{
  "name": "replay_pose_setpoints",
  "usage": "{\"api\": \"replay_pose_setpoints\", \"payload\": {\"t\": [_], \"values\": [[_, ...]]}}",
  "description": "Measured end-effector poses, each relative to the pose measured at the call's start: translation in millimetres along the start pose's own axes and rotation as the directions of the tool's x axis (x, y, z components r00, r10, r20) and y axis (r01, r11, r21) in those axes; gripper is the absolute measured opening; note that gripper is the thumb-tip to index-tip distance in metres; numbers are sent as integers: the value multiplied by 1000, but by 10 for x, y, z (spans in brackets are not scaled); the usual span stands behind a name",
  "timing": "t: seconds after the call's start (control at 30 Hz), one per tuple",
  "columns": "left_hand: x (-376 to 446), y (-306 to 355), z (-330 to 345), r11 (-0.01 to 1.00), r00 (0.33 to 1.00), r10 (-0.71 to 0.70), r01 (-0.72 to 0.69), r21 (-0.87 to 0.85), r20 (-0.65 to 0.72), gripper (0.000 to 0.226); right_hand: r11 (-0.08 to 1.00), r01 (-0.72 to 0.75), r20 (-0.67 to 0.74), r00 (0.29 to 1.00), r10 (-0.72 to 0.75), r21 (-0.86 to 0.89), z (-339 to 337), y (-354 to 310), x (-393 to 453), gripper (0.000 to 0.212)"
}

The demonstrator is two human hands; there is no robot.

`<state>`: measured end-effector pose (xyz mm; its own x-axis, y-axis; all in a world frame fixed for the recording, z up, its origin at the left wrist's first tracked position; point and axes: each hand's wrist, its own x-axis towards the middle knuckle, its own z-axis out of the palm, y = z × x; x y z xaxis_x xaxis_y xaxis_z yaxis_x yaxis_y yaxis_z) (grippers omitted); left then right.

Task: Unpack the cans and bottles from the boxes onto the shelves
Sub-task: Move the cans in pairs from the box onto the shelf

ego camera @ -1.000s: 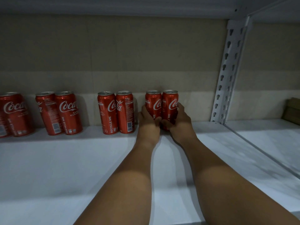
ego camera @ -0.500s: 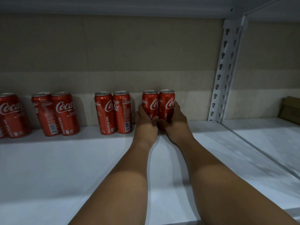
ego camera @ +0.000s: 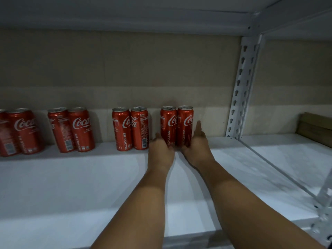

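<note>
Two red cola cans stand upright and touching at the back of the white shelf (ego camera: 89, 186), against the beige wall: the left can (ego camera: 168, 123) and the right can (ego camera: 185, 123), both with their logos facing forward. The left hand (ego camera: 160, 153) sits low in front of the left can, its fingers relaxed and loosely spread, the tips at the can's base; whether they touch the metal is hard to tell. The right hand (ego camera: 196, 146) lies beside the right can with fingers straight, one finger pointing up along the can's right side, holding nothing. Further left along the back of the shelf stand three more pairs of cans, the nearest pair (ego camera: 130, 129) just beside the left hand, then a middle pair (ego camera: 71, 129), then a pair at the frame's edge (ego camera: 19, 132). A white perforated upright post (ego camera: 242, 87) stands right of the cans, and beyond it a brown cardboard box (ego camera: 316, 128) rests on the neighbouring shelf (ego camera: 287, 159).
</note>
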<state>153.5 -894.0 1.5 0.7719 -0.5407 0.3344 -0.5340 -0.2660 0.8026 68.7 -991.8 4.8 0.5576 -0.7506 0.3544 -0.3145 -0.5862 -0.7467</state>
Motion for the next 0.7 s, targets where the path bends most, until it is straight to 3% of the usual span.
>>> {"api": "replay_pose_setpoints", "payload": {"t": [0.3,0.57,0.7], "values": [[-1306,132,-657,979,990,36,-62,193,136,37,982,4,56,998,7,-190,-446,-372,-1463,89],[-2658,223,-1126,991,991,128,-129,41,28,24,991,22,48,999,-16,-129,-639,-577,-2729,78],[-3208,18,-1248,998,997,62,-62,-7,55,28,994,17,68,998,-10,-111,-574,-503,-3282,75]]}}
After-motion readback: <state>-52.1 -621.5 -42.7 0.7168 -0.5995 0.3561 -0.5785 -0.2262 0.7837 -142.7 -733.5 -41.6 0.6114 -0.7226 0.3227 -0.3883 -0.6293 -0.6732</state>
